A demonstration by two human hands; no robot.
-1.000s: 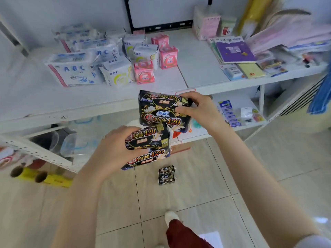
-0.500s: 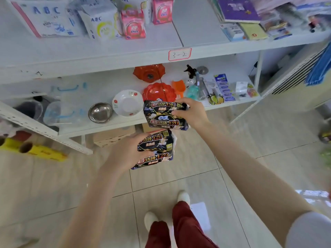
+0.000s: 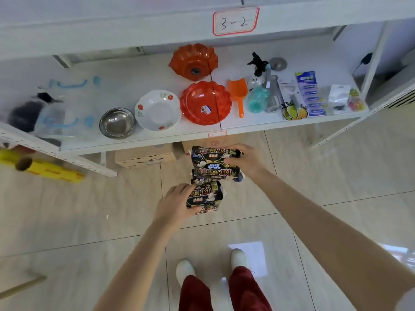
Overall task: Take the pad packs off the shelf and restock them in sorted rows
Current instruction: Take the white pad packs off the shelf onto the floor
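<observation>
View: head camera only, looking steeply down past shelving to a tiled floor.
Landmark: the 3-2 label (image 3: 235,20), a red-bordered tag on the front edge of an upper shelf board.
Right hand: the right hand (image 3: 244,162) is well below the 3-2 label, its fingers curled round the end of the upper black packs (image 3: 213,164), which look like two "420" pad packs stacked together.
Left hand: the left hand (image 3: 177,203) is lower still and a little left of the label. It grips the lower black packs (image 3: 205,197) from their left side, thumb on top.
Pack relation: the two bundles sit just beside each other, the upper one overlapping the lower. I cannot tell whether they touch.
Where the packs are: in the air over the floor, in front of the lower shelf (image 3: 134,144), not resting on any board.
Below the label: the lower shelf carries a red scalloped bowl (image 3: 205,103), a white flowered bowl (image 3: 158,110), a steel bowl (image 3: 116,122) and an orange scoop (image 3: 238,90). None of these are pads.
Done, as I judge: these black packs are off the shelf and in both hands.
Left: setting them down, and all of the sorting and restocking in rows. No sorted row shows here, and the top of the board that bears the label is out of frame.
</observation>
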